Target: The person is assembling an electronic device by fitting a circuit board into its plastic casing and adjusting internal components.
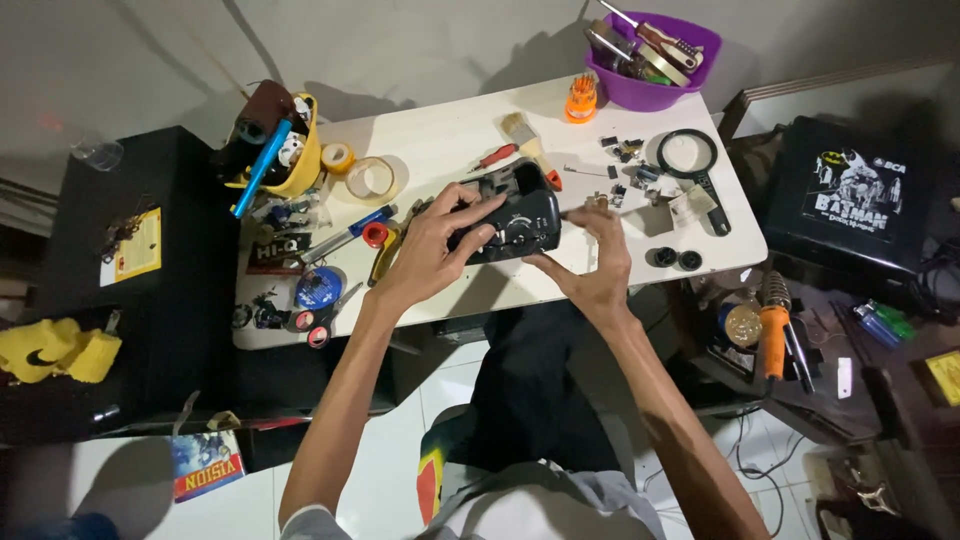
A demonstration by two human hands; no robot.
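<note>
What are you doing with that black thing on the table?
A person holds a black camera body over a white table with both hands. The left hand grips its left side, fingers over the top; the right hand steadies its right end. Small parts, a magnifying glass, a brush and rolls of tape lie around it.

A yellow rectangular label (140,246) lies on the black cabinet at left. A colourful flat package (207,465) lies on the floor. A black box (852,195) with a white print stands at right.
</note>
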